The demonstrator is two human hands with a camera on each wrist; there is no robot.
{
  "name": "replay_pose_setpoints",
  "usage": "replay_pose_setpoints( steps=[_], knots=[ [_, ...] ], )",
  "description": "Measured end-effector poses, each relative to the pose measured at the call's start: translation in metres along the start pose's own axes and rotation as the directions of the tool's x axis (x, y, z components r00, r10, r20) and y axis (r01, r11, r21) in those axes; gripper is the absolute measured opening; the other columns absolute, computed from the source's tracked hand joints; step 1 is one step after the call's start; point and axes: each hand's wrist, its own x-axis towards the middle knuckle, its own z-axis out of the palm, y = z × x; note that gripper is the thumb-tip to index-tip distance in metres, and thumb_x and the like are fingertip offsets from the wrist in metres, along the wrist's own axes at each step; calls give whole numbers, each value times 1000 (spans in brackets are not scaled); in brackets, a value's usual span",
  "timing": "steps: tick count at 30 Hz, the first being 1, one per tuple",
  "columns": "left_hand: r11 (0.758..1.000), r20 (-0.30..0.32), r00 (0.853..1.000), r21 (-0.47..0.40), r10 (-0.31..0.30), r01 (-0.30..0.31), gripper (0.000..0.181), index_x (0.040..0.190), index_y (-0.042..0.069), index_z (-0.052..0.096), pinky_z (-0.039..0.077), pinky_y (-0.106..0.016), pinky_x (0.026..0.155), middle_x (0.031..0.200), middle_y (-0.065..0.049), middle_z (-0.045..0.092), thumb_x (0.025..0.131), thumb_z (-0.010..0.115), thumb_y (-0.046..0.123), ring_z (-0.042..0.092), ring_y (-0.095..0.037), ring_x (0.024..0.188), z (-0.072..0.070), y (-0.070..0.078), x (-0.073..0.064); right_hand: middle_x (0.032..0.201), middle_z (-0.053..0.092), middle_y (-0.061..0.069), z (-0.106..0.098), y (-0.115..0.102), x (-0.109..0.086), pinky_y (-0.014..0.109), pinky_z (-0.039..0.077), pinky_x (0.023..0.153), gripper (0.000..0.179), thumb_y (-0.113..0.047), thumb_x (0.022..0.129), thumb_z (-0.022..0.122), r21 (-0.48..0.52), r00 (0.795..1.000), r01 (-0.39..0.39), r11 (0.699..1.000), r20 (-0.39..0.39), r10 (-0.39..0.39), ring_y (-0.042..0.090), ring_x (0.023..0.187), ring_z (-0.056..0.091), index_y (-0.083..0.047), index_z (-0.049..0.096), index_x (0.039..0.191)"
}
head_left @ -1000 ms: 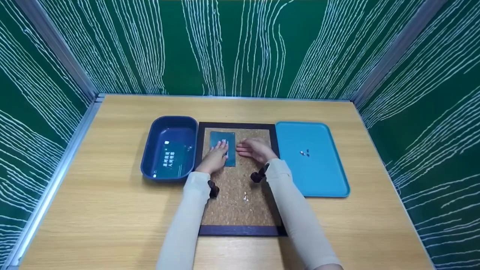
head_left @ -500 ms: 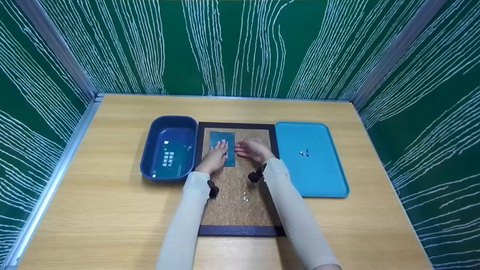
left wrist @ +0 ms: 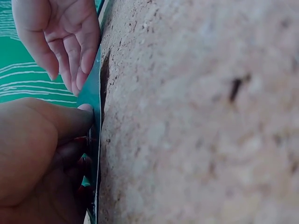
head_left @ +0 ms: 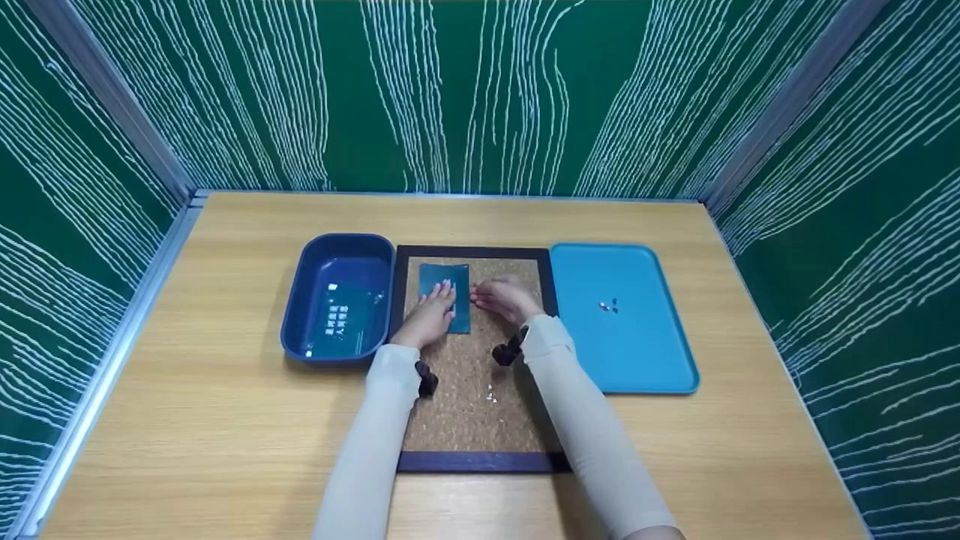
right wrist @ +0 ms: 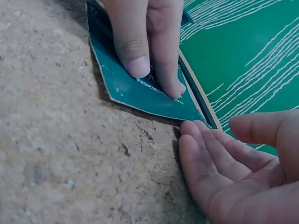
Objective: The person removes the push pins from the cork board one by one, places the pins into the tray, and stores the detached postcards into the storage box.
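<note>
A teal card [head_left: 463,307] lies near the top left of a dark-framed cork board [head_left: 465,412]. My left hand [head_left: 429,315] rests on the card with fingers spread, pressing it with the thumb and fingertips. Beside the card's right edge is my right hand [head_left: 506,298], palm turned toward it. In the right wrist view, the fingertips of the right hand [right wrist: 233,172] are at a corner of the card [right wrist: 149,100], its thumb held apart. The card's edges bow slightly up off the cork there. Several tiny shiny bits [head_left: 491,395] lie lower on the cork, too small to identify.
Left of the board stands a dark blue bin [head_left: 296,300] holding a teal card with white lettering [head_left: 341,322]. On the right lies a blue tray [head_left: 637,352] with several tiny pieces [head_left: 609,306]. Green walls with white lines enclose the wooden table [head_left: 202,420].
My right hand has shifted slightly left to the card's right edge, its fingers drawing a little closer together. The left hand has stayed pressed on the card.
</note>
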Motion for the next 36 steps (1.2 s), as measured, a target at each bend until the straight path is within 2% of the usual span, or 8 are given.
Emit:
replay_pose_setpoints(
  steps=[5, 8, 14, 19, 24, 31, 36],
  knots=[
    [1000, 1, 1000, 5, 2, -2, 51, 150, 1, 28, 12, -44, 122, 160, -15, 18, 103, 41, 18, 12, -29, 149, 0, 0, 0, 110, 64, 18, 4, 3, 2, 29, 55, 90, 29, -4, 97, 52, -3, 1000, 20, 1000, -12, -20, 20, 94, 66, 8, 57, 123],
    [1000, 7, 1000, -3, 0, 0, 51, 150, 2, 27, 12, -43, 122, 160, -14, 17, 103, 41, 19, 11, -28, 149, 0, 0, -1, 110, 63, 17, 9, 5, 2, 30, 56, 89, 29, -3, 96, 54, -24, 999, 28, 999, -45, -29, 20, 93, 67, 6, 58, 123],
    [1000, 16, 1000, -18, -4, 4, 52, 150, 2, 26, 11, -43, 123, 160, -14, 16, 104, 40, 19, 11, -28, 149, 0, 0, -1, 124, 60, 21, 18, 7, 1, 33, 55, 92, 34, -3, 95, 56, -86, 993, 49, 995, -106, -58, 24, 104, 65, 5, 56, 129],
    [1000, 7, 1000, 2, 5, -6, 51, 150, 1, 28, 12, -44, 122, 160, -15, 17, 103, 41, 19, 12, -29, 149, 0, -1, -1, 125, 60, 22, 23, 10, 2, 32, 56, 89, 35, -4, 94, 58, -132, 985, 81, 988, -144, -100, 22, 100, 65, 5, 58, 127],
    [1000, -2, 1000, 14, 19, -19, 51, 149, 0, 29, 14, -45, 122, 159, -17, 19, 103, 42, 18, 14, -30, 149, -1, 0, -1, 117, 64, 20, 25, 12, 5, 28, 58, 81, 30, -3, 92, 60, -163, 977, 98, 982, -171, -126, 17, 88, 66, 6, 62, 121],
    [1000, 5, 1000, 13, 8, -9, 51, 149, 2, 30, 14, -44, 122, 160, -15, 19, 103, 41, 18, 13, -29, 149, -1, -1, -1, 90, 62, 8, 26, 15, 7, 27, 59, 72, 11, -3, 90, 64, -247, 974, 94, 965, -178, -140, 14, 76, 63, 3, 65, 99],
    [1000, 9, 1000, 13, 8, -8, 51, 150, 2, 29, 13, -43, 122, 160, -15, 18, 103, 41, 18, 13, -28, 149, -1, -1, -1, 84, 61, 6, 27, 17, 8, 27, 59, 69, 10, -2, 87, 65, -277, 967, 115, 954, -187, -171, 13, 73, 62, 3, 65, 96]
  ],
)
